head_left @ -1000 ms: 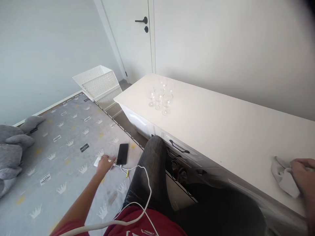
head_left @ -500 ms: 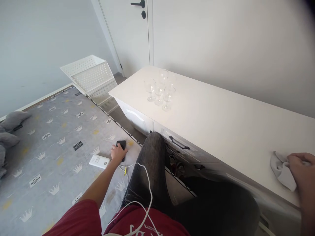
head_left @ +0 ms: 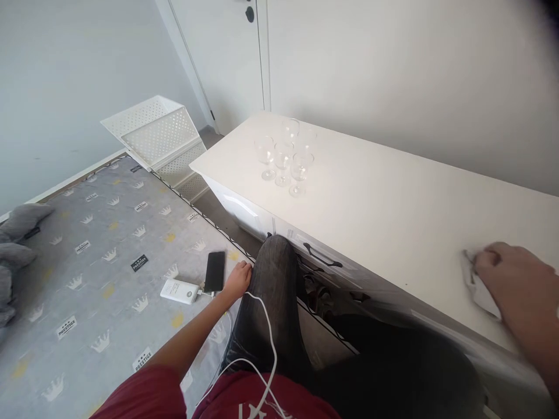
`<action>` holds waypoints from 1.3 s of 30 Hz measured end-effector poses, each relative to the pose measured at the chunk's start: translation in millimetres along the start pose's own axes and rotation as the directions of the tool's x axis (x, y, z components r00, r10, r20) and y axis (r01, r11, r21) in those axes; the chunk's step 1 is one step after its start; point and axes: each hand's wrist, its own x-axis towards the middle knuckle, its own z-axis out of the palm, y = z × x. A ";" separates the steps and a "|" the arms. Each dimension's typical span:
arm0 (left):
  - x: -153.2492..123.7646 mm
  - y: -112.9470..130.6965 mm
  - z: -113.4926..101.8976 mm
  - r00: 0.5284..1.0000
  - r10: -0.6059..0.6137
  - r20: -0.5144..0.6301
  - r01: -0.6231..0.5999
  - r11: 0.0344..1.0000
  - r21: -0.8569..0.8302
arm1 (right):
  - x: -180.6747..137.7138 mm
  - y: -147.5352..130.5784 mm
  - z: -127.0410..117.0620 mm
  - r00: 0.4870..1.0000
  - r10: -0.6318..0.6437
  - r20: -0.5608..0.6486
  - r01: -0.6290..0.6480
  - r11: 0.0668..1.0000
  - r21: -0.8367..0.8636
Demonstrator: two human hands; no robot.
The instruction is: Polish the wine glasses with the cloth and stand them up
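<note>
My right hand (head_left: 509,273) presses a light grey cloth (head_left: 483,291) onto the white top of the dresser (head_left: 393,221), its fingers closed around the cloth; motion blurs both. My left hand (head_left: 239,279) rests at the mattress edge against my left knee, fingers curled, with nothing visible in it. Just left of that hand lies a black phone (head_left: 215,272), screen up. A white power bank (head_left: 179,291) sits beside the phone, joined to it by a short white cable. Several clear stemmed glasses (head_left: 283,160) stand upright in a group on the dresser's far left part.
The grey mattress (head_left: 109,302) with crown prints spreads out on the left, grey fabric bundles (head_left: 26,224) at its far edge. White perforated baskets (head_left: 159,137) stand between mattress and dresser. A white cable (head_left: 271,337) crosses my lap. Black handles (head_left: 322,257) jut from the dresser front.
My left hand has left the phone and moved right to my knee, uncovering the phone. My right hand has slid the cloth leftward over the dresser top. The view has tilted slightly down.
</note>
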 end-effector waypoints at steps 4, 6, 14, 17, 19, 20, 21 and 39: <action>45.7 -5.0 21.9 0.998 0.060 0.034 -0.060 0.998 0.020 | 18.8 -64.8 1.1 0.999 -0.049 0.011 0.048 0.994 0.101; 63.0 -8.4 31.4 0.995 0.086 0.047 -0.088 0.995 0.042 | 28.3 -96.0 2.1 0.991 -0.113 -0.073 0.123 0.981 0.150; 79.8 -16.2 52.5 0.993 0.062 0.099 -0.074 0.990 0.117 | 82.6 -208.3 4.5 0.878 -0.182 -0.442 0.427 0.714 0.555; 81.1 -17.9 53.0 0.992 0.052 0.116 -0.067 0.989 0.134 | 93.9 -223.5 4.5 0.891 -0.123 -0.437 0.428 0.544 0.722; 82.0 -18.2 53.1 0.991 0.043 0.127 -0.060 0.989 0.138 | 98.0 -223.1 7.1 0.923 -0.046 -0.382 0.365 0.424 0.829; 82.4 -18.3 53.3 0.990 0.038 0.133 -0.056 0.989 0.138 | 99.9 -220.9 9.0 0.943 0.013 -0.334 0.310 0.334 0.890; 82.6 -18.5 53.4 0.990 0.033 0.139 -0.052 0.989 0.136 | 102.0 -218.0 11.1 0.960 0.075 -0.269 0.247 0.216 0.945; 82.2 -14.7 36.4 0.993 -0.054 0.107 0.051 0.998 0.028 | 120.5 -215.3 7.2 0.947 0.151 0.282 -0.101 -0.695 0.712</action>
